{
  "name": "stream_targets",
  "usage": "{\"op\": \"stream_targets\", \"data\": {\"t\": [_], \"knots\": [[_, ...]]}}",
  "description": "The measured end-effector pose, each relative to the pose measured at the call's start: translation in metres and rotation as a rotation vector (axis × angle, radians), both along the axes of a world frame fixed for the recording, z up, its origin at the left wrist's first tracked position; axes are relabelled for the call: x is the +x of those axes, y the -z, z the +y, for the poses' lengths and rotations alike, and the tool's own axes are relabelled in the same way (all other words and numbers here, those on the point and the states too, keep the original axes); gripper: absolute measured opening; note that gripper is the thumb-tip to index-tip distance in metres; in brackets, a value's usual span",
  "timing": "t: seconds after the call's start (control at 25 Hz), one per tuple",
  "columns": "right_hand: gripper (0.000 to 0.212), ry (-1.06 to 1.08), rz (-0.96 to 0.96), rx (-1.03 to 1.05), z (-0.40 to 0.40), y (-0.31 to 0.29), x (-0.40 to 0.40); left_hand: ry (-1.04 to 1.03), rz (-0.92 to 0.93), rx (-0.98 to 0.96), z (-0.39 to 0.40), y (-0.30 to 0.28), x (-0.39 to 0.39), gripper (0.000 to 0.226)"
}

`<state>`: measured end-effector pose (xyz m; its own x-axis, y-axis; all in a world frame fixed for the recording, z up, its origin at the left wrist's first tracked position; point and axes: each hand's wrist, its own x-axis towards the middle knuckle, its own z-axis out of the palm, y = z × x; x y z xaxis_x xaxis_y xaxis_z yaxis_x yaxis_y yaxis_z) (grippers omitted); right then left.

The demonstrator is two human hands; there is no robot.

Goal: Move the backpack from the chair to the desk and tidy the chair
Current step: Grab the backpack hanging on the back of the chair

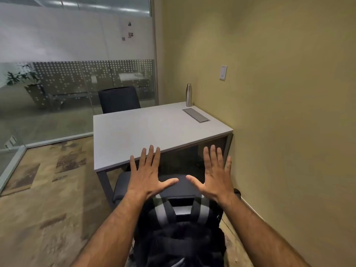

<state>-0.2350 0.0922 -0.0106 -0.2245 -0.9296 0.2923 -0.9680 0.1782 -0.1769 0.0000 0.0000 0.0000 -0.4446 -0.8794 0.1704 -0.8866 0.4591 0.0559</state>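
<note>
Both hands, left hand (146,177) and right hand (215,178), spread wide and gripping nothing above black backpack (179,228) on chair (121,187), near desk (154,130) bearing steel bottle (188,95).

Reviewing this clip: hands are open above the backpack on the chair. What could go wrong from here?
Neither the left hand nor the right hand has a grip yet. The backpack has loose straps that might snag the chair on lifting. Swung far across the desk, it might topple the upright steel bottle.
</note>
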Motion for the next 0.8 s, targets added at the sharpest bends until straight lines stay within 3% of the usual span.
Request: {"op": "stream_targets", "data": {"t": [0.28,0.4,0.56,0.72,0.8], "knots": [[0.113,-0.034,-0.083,0.076,0.002,0.016,-0.003,-0.032,0.059,0.251,0.007,0.025,0.012,0.135],[0.110,-0.131,-0.198,0.133,0.000,0.018,-0.003,-0.041,0.111,0.377,0.006,0.027,0.014,0.121],[0.103,-0.252,-0.330,0.290,0.002,0.012,0.007,-0.022,0.197,0.530,0.008,0.026,0.016,0.118],[0.098,-0.426,-0.272,0.516,0.003,-0.003,0.032,0.076,0.225,0.680,0.006,0.027,0.018,0.114],[0.093,-0.479,-0.251,0.620,0.003,-0.012,0.043,0.139,0.221,0.730,0.005,0.026,0.019,0.102]]}}
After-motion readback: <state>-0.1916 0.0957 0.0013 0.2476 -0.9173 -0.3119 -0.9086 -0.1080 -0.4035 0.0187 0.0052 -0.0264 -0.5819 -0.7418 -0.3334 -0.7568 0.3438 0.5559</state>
